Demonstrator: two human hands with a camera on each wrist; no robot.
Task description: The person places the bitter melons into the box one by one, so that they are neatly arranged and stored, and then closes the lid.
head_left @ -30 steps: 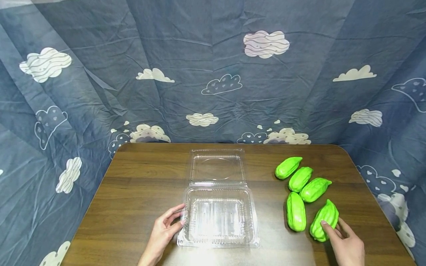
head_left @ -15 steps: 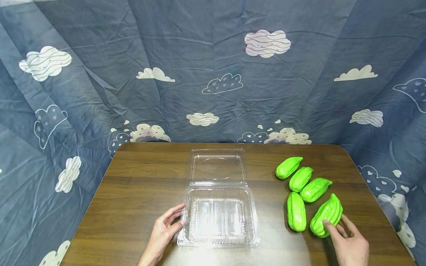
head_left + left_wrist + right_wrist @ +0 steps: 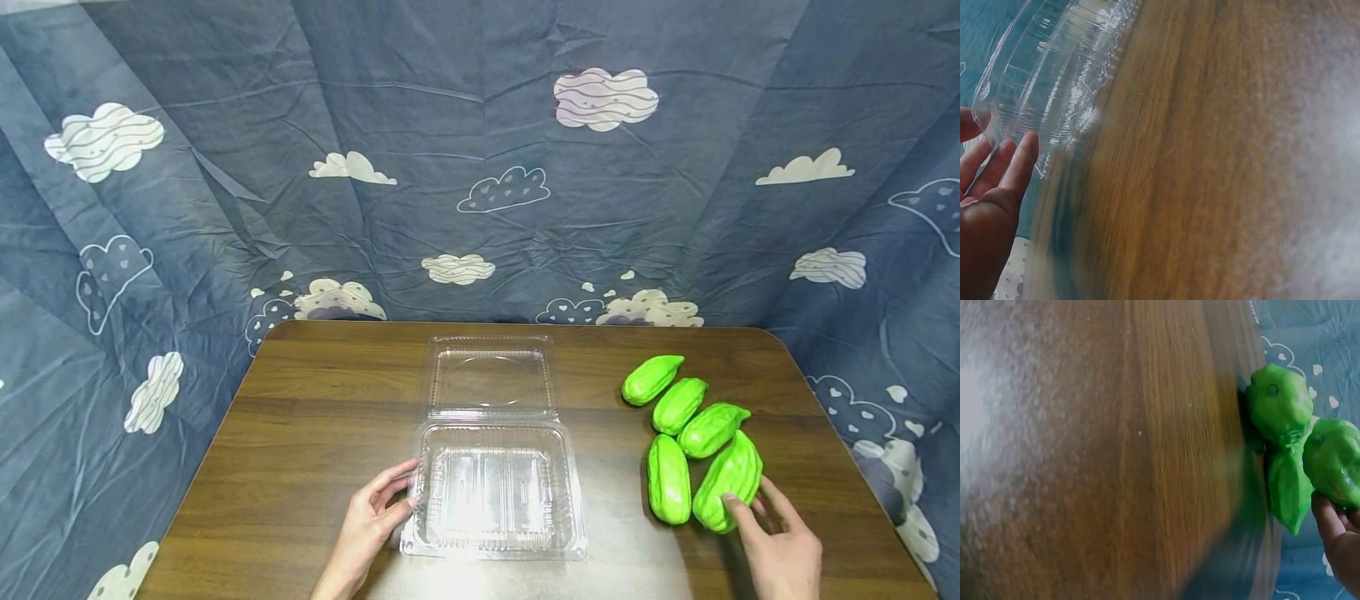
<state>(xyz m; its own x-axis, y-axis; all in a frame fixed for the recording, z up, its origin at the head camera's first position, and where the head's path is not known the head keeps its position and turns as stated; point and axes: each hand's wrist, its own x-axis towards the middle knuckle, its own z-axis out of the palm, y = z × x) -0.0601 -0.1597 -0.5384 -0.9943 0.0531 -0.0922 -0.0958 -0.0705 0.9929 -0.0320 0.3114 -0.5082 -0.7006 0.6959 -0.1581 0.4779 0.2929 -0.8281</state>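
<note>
Since a second ago, one green gourd (image 3: 733, 475) has moved nearer the other four gourds (image 3: 669, 481). On the wooden table (image 3: 322, 400) a clear container (image 3: 574, 508) lies open, left rim pinched by the loosely bent left hand (image 3: 366, 522); right of it, the half-curled right hand (image 3: 778, 540) grips the moved gourd.

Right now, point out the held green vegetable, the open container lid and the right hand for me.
Held green vegetable (image 3: 730, 473): head view, middle of its ribbed side.
Open container lid (image 3: 491, 381): head view, flat central panel.
Right hand (image 3: 783, 546): head view, back of the hand.
</note>
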